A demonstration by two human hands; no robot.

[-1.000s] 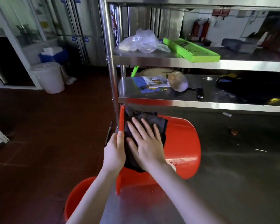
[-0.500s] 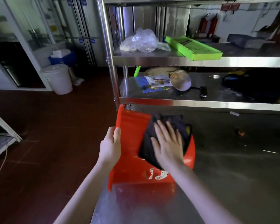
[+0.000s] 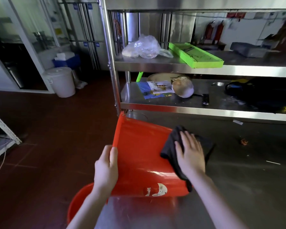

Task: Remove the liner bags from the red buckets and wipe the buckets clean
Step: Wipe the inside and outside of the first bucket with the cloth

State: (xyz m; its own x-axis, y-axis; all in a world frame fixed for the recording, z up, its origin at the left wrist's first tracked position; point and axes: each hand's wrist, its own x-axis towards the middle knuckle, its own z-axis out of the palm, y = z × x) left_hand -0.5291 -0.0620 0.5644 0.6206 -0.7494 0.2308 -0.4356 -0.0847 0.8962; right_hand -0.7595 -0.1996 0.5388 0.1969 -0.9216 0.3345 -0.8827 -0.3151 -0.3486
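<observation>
A red bucket (image 3: 139, 149) lies on its side on the steel table (image 3: 246, 179), its mouth toward the left and a white sticker low on its wall. My left hand (image 3: 106, 167) grips the rim at the left. My right hand (image 3: 190, 154) lies flat on a dark cloth (image 3: 173, 144) that is pressed against the bucket's base end at the right. A second red bucket (image 3: 79, 202) stands on the floor below the table's left edge, partly hidden by my left arm. I see no liner bag on either bucket.
A steel rack (image 3: 205, 111) rises behind the table, holding a clear plastic bag (image 3: 142, 48), a green tray (image 3: 196, 55), papers and a pan. A white lidded pail (image 3: 61, 81) stands on the red floor at far left. Small scraps lie on the table at right.
The cloth and my right hand have slid rightward along the bucket's wall to its base end. The bucket has turned slightly under my left hand's hold.
</observation>
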